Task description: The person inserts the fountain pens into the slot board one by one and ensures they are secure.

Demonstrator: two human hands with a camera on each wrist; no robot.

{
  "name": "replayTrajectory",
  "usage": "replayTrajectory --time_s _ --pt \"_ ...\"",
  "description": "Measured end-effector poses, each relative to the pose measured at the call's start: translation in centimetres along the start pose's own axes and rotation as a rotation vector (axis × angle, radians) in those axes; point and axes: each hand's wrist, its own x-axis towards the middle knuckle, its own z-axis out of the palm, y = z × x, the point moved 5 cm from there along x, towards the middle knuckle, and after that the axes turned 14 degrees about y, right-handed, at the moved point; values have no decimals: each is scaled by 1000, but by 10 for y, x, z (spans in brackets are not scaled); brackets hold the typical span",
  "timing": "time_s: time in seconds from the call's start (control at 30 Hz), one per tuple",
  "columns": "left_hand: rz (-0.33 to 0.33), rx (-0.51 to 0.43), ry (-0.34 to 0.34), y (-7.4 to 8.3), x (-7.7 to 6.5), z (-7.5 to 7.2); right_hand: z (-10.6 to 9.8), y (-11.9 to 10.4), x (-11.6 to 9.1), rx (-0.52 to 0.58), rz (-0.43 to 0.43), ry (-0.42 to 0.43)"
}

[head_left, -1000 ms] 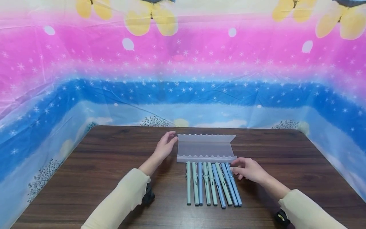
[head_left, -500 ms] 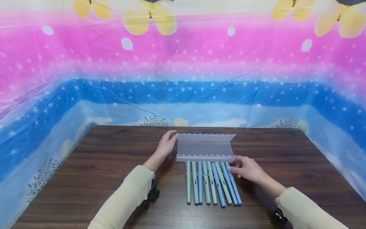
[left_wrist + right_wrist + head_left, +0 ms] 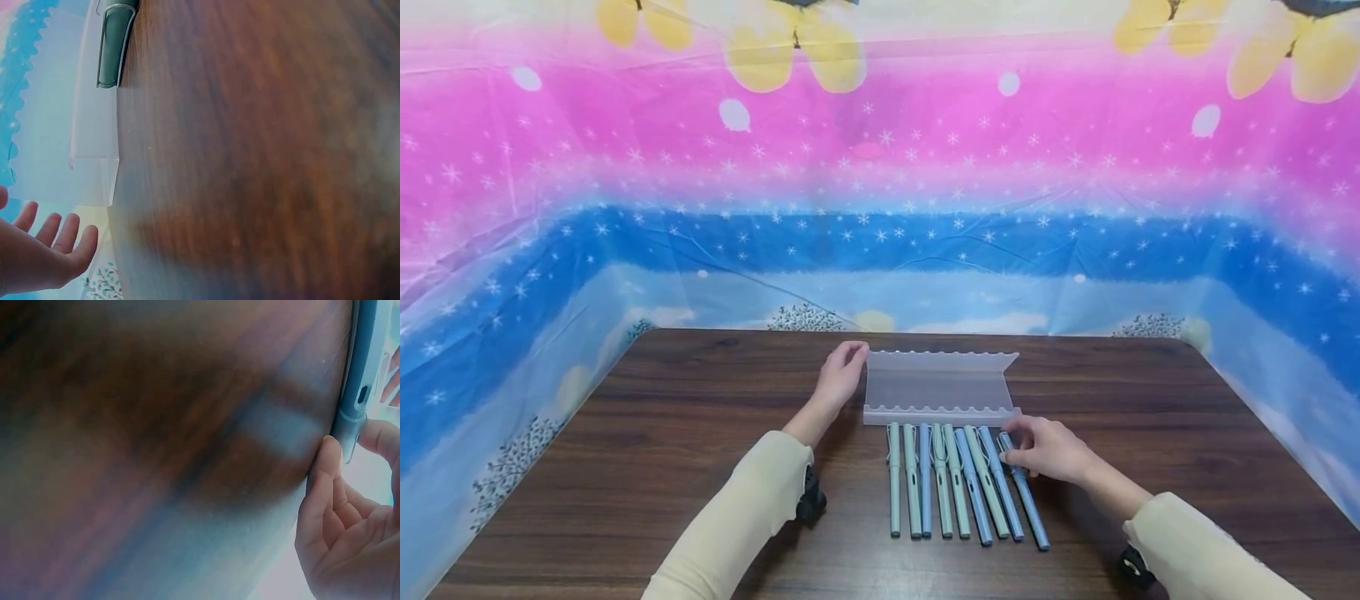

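A frosted, scallop-edged pen holder (image 3: 936, 387) lies toward the back of the table. My left hand (image 3: 838, 375) is at its back left corner, thumb and forefinger closed together on the edge. In the left wrist view the other fingers (image 3: 67, 234) spread loosely beside the holder's end. My right hand (image 3: 1051, 448) pinches the capped end of the rightmost blue pen (image 3: 1032, 510) between thumb and fingers. The right wrist view has this pen (image 3: 365, 362) between thumb and fingertips. Several green pens (image 3: 895, 492) and blue pens (image 3: 974, 492) lie side by side before the holder.
The dark wood-grain table (image 3: 700, 433) carries everything. Its back edge meets a pink and blue printed cloth (image 3: 880, 242) that hangs around three sides. Black wrist cameras (image 3: 811, 496) sit under both cuffs.
The rightmost blue pen has swung away from its neighbour, its lower end shifting right and toward me, with my right hand on it. My left fingers have moved in onto the holder's corner.
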Motion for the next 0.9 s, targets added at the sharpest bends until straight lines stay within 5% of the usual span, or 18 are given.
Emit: replayTrajectory --time_s 0.63,0.9 --pt "36 -39 57 6 0 -2 2 -5 -1 29 -124 -53" --pt "68 -26 87 7 0 -5 -4 -3 0 178 -84 -81"
